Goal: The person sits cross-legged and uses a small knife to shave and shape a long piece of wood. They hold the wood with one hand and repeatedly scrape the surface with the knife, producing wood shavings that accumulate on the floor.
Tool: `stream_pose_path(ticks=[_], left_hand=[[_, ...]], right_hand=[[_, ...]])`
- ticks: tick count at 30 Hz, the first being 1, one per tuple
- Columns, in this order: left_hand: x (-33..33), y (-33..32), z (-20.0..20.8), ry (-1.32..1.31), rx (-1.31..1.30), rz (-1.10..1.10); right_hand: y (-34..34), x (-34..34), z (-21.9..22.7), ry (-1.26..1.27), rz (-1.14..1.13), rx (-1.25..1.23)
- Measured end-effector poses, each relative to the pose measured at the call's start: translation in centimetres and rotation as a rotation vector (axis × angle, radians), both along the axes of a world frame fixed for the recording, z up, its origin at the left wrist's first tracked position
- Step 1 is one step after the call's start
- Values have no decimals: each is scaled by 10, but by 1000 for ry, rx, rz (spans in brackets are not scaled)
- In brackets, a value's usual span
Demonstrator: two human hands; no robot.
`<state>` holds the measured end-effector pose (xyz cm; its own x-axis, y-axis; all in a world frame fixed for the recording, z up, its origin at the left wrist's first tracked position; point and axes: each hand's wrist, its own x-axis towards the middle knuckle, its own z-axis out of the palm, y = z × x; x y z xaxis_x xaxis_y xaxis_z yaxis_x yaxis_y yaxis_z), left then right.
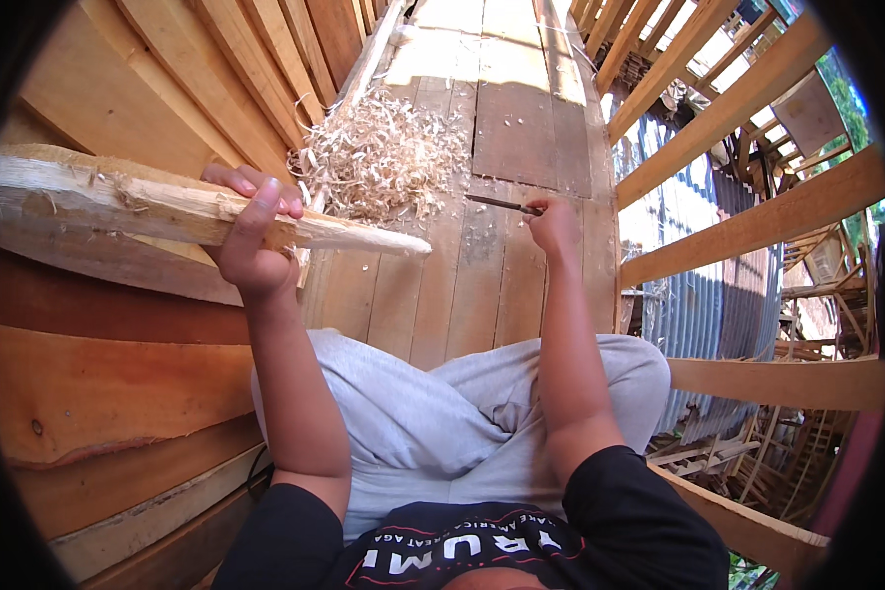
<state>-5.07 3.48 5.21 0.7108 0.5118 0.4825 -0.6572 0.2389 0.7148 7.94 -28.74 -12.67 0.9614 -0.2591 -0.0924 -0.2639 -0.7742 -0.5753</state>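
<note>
My left hand (259, 231) is wrapped round a long pale piece of wood (157, 202), holding it up on the left. The wood is thick at its far left end and tapers to a whittled point on the right, just past my fingers. In my right hand (558, 228) is a knife (501, 203) with a narrow dark blade. Its tip points left, apart from the wood. Beyond the pointed end, a heap of curled wood shavings (383, 152) lies on the plank floor.
I sit cross-legged on the plank floor (442, 315). Stacked boards (118, 379) and a slatted wooden wall (167, 79) stand close on my left. A wooden railing (757, 221) runs along my right, with corrugated metal sheets (693, 295) beyond and below it.
</note>
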Motion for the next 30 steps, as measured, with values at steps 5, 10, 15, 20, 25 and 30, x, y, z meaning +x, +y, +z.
stream_pose_path(ticks=[5, 10, 15, 20, 25, 30], left_hand=[[-2, 2, 2, -1, 8, 24], [-2, 2, 1, 1, -1, 14], [-1, -1, 2, 7, -6, 2], [2, -4, -4, 14, -14, -4], [6, -15, -13, 25, 19, -18], [11, -19, -21, 22, 68, 53]], right_hand=[[-36, 1, 8, 348, 433, -96], [-9, -2, 13, -72, -190, -102], [-27, 3, -3, 296, 370, -118], [18, -5, 14, 120, -18, -300], [53, -19, 10, 396, 193, 551], [95, -57, 24, 449, 358, 568]])
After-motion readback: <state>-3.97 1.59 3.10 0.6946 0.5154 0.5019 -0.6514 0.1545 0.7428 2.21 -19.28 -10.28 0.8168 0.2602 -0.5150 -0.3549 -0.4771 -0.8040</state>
